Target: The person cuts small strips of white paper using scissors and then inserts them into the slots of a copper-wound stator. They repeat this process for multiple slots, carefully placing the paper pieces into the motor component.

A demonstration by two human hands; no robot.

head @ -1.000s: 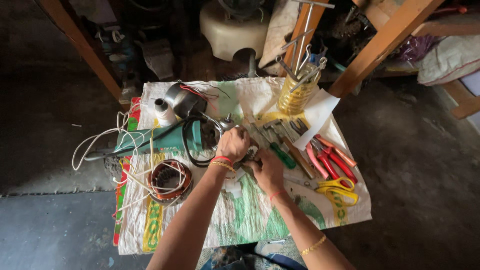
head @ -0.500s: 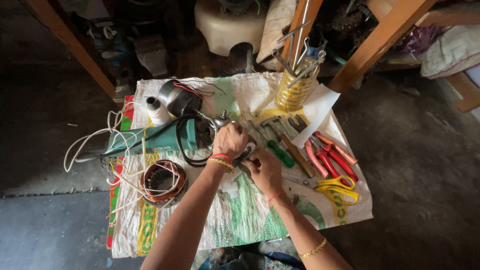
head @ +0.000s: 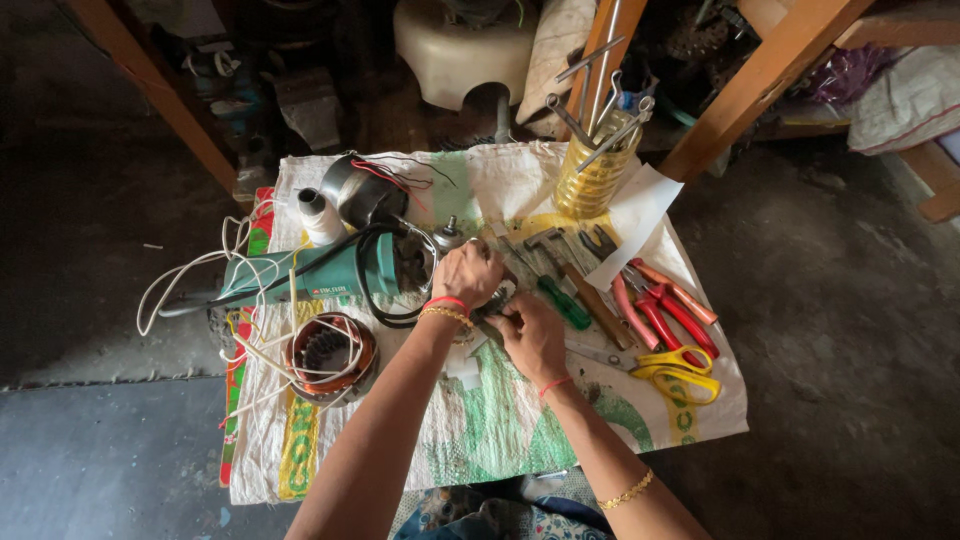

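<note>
- Right now both hands meet over the middle of the sack-covered tabletop (head: 500, 440), just right of the green angle grinder (head: 320, 275).
- Left hand (head: 468, 274): curled, knuckles up, fingers closed on sth at the grinder's head end; what exactly is in the grip I cannot tell, the hand covers it.
- Right hand (head: 530, 335): fingers pinched narrow around a small dark metal part (head: 493, 303), which sits between the two hands, touching both.
- Handling, my read: the part looks like hard metal, stiff, prob. light but fiddly & easy to drop (maybe greasy too). Best held w/ fingertips on its edges, close to the tabletop.
- Grinder body looks heavy and rigid; take it round the green barrel, not by the black cord (head: 370, 290) looped beside it.
- Left of the hands: copper-wound stator (head: 330, 350) w/ white wires (head: 190, 275) trailing off. The windings look delicate, so lift by the outer iron ring, not the leads.
- Behind: white thread spool (head: 318, 215) and a dark round housing (head: 362, 192) w/ red & black leads.
- Right side: green-handled screwdriver (head: 563, 302), hammer (head: 575, 275), red-handled pliers (head: 665, 310), yellow scissors (head: 680, 372), all lying flat, near but not touching the hands.
- Far edge: yellow jar (head: 590, 180) holding spanners upright (top-heavy, could tip if knocked).
</note>
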